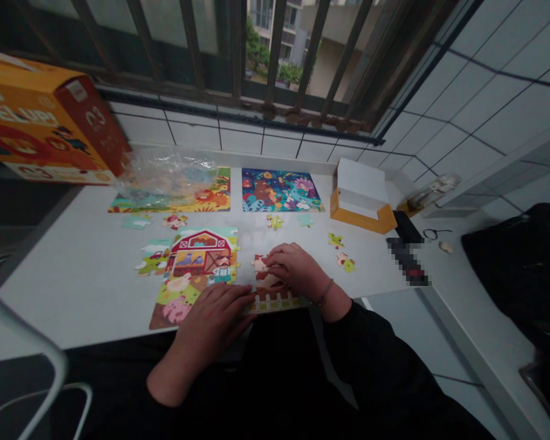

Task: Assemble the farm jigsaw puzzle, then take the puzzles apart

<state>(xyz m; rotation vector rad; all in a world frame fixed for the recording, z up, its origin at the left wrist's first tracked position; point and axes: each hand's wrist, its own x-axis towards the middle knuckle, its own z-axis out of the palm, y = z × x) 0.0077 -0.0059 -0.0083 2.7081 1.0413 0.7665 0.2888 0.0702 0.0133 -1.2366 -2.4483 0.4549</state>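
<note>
A partly joined farm jigsaw puzzle [201, 260] lies near the table's front edge, showing a red barn, a farmer, a hen and a pig. My left hand [217, 311] rests flat over its lower middle, fingers stretched toward the right. On the right side, a brown-and-white cow section [268, 281] with a white fence [277, 302] sits under and beside my right hand [297, 269]. The fingers of that hand are slightly bent and apart, their tips touching the cow section; its thumb is hidden. A gap separates the upper cow section from the barn part.
Loose puzzle pieces [275, 222] lie around, including green ones [335, 239] at right. Behind are a night-scene picture [282, 190], a lion picture [222, 189] under clear plastic wrapping [165, 177], an open yellow box [362, 217] and a large orange box [50, 122]. A window stands beyond.
</note>
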